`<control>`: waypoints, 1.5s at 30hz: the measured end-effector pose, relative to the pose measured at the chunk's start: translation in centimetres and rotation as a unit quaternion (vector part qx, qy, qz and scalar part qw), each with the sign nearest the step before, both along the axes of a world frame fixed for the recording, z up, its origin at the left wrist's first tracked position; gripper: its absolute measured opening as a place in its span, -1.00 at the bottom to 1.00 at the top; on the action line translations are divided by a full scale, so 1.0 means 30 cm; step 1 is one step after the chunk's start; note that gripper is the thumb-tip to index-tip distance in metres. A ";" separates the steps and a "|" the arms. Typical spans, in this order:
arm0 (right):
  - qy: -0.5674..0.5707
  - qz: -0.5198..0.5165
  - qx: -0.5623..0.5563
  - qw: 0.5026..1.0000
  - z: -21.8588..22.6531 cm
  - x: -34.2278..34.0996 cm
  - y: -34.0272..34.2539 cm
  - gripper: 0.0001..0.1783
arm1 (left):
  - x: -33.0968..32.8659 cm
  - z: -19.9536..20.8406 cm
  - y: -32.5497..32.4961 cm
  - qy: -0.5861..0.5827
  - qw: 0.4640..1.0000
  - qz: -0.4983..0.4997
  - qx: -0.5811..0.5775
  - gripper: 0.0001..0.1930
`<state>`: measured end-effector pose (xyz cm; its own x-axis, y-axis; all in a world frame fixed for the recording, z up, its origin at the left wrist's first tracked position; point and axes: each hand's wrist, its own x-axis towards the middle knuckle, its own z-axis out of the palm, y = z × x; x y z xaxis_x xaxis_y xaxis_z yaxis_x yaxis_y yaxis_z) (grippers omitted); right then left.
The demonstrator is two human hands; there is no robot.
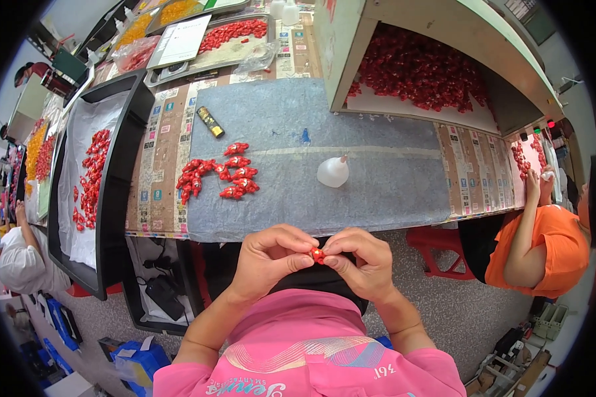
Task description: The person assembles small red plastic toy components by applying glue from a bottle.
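Note:
Between the fingertips of both hands is a small red figurine (318, 255), held just off the front edge of the table. My left hand (275, 257) pinches it from the left. From the other side, thumb and forefinger of my right hand (361, 259) pinch it too. Fingers cover most of the piece, so its details are hidden. Beyond my hands lies a blue-grey cloth mat (377, 192). On its left part several similar red figurines (238, 173) lie in a loose cluster. A white squeeze bottle (334, 172) with a narrow tip rests on the mat.
A black-and-yellow tube (210, 122) lies on the mat. At left stands a black tray (106, 264) with red pieces on white lining. A metal tray (212, 63) is behind; a box (341, 73) full of red pieces stands back right. A person in orange (543, 248) works at right.

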<state>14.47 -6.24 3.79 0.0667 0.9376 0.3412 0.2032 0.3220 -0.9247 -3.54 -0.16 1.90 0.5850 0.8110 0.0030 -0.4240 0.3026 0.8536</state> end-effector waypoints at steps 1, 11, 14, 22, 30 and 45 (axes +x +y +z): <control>0.006 0.000 -0.009 1.000 0.001 0.001 -0.001 -0.86 | -0.002 0.000 0.003 -0.009 1.000 -0.011 -0.007 -0.78; -0.078 -0.075 -0.026 0.994 0.061 0.102 0.034 -0.71 | -0.056 -0.006 0.080 0.116 0.983 0.058 0.130 -0.79; -0.131 -0.185 0.014 0.974 0.054 0.229 0.118 -0.72 | -0.077 0.001 0.122 0.255 0.935 0.132 0.206 -0.81; -0.339 -0.286 0.054 0.895 -0.028 0.582 0.444 -0.72 | -0.091 0.003 0.202 0.388 0.780 0.220 0.440 -0.78; -0.445 -0.308 0.114 0.833 -0.056 0.669 0.636 -0.69 | -0.092 -0.018 0.221 0.450 0.695 0.323 0.458 -0.79; -0.258 -0.319 0.013 0.912 0.024 0.692 0.661 -0.85 | -0.097 -0.028 0.214 0.417 0.690 0.315 0.502 -0.73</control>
<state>35.24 13.59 4.50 0.4203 0.7549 0.5034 0.7624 0.0070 -0.6470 -6.46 6.26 1.06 0.2554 0.7395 0.6228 0.5623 -0.6377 0.5265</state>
